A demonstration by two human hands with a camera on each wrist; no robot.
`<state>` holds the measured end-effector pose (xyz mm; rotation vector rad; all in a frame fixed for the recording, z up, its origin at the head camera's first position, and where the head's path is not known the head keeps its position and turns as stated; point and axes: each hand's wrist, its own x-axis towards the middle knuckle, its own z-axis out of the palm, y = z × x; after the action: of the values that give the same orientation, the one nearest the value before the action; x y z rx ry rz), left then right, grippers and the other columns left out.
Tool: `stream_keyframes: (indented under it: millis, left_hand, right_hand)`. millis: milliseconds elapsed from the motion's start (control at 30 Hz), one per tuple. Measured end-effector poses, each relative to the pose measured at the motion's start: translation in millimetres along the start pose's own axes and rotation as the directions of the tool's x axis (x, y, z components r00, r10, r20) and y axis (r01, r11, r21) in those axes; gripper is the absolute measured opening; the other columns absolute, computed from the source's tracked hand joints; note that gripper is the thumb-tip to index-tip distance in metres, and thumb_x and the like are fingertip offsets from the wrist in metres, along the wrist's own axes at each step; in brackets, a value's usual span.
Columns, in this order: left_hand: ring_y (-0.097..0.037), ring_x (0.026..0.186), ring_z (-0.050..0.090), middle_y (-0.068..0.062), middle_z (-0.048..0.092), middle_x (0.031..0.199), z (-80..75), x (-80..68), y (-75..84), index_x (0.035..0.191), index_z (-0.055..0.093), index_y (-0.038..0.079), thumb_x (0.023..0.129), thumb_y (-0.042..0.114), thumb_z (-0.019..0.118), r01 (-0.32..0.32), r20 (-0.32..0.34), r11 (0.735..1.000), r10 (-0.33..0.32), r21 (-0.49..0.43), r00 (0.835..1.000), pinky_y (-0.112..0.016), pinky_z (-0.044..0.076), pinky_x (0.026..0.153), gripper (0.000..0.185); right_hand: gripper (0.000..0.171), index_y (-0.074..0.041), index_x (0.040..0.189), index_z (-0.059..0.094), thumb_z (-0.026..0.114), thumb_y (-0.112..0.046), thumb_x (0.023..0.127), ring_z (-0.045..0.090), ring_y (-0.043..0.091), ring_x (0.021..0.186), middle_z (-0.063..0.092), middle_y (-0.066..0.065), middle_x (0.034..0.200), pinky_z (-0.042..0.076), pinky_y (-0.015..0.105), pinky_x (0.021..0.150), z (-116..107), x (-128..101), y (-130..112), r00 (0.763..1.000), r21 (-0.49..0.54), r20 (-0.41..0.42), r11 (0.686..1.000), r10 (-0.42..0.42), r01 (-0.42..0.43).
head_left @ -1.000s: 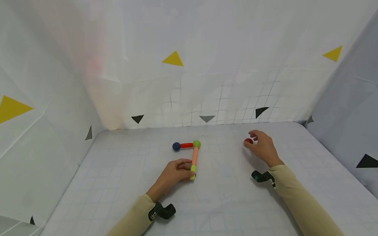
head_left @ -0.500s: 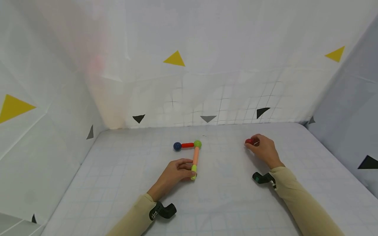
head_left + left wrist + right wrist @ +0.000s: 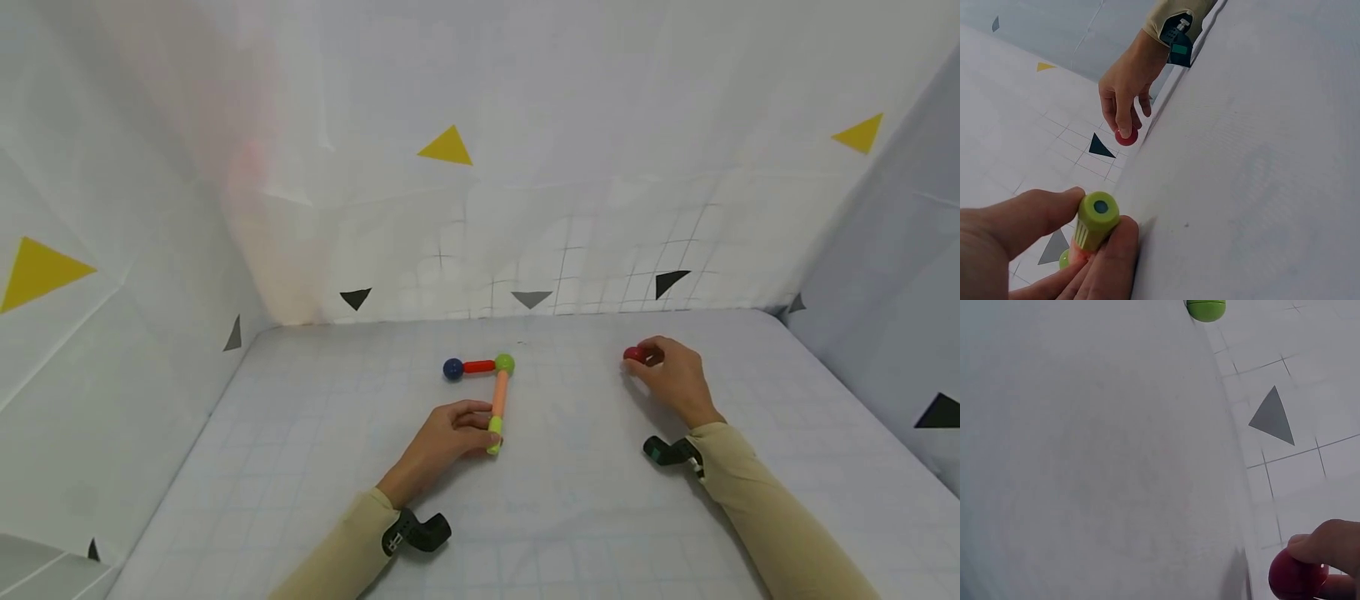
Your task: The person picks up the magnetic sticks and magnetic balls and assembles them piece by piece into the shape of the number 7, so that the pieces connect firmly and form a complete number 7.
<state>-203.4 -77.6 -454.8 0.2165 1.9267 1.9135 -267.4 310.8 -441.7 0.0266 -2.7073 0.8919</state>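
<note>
My left hand (image 3: 444,437) pinches a yellow-green rod (image 3: 495,427) between thumb and fingers. In the left wrist view that rod (image 3: 1094,225) points its round dark end at the camera. An orange rod (image 3: 500,390) runs on from it to a green ball (image 3: 505,364). From this ball a red rod (image 3: 479,367) leads left to a dark blue ball (image 3: 453,369), making a bent chain. Off to the right, my right hand (image 3: 678,382) pinches a red ball (image 3: 633,354) by thumb and fingertips. The right wrist view shows this ball (image 3: 1290,575) close up, partly behind the thumb.
A white table (image 3: 570,500) with a faint grid lies under both hands. White sheet walls (image 3: 525,167) with yellow, black and grey triangles rise behind it and at both sides. Each forearm wears a black wrist camera (image 3: 427,533) over a beige sleeve.
The fingers of my right hand have come together round the red ball, and more of the ball shows now. My left hand and the chain stay where they were; the head view has shifted slightly.
</note>
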Motion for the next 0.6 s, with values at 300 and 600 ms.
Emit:
stream_keyframes:
  millis: [300,600]
  left_hand:
    - [-0.021,0.098,0.071,-0.009,0.072,0.118,-0.4,0.5,3.3,0.139,0.061,0.002,0.09,0.012,0.082,0.007,0.002,1.0,-0.007,0.009,1.0,-0.034,0.057,0.087,0.055]
    - [-0.021,0.1,0.07,-0.007,0.072,0.118,-0.8,0.4,2.8,0.139,0.062,0.004,0.091,0.016,0.081,0.017,-0.008,0.999,-0.016,0.037,1.0,-0.034,0.056,0.089,0.053]
  right_hand:
    - [0.04,0.004,0.122,0.067,0.079,-0.021,0.094,0.062,0.038,0.102,0.069,0.023,0.11,0.05,0.048,0.08,-1,-1,-6,1.0,0.022,0.006,1.0,-0.021,0.021]
    - [0.037,0.001,0.122,0.068,0.08,-0.019,0.094,0.065,0.037,0.102,0.071,0.021,0.111,0.051,0.045,0.078,0,-3,-23,0.997,0.062,0.008,0.995,-0.075,0.074]
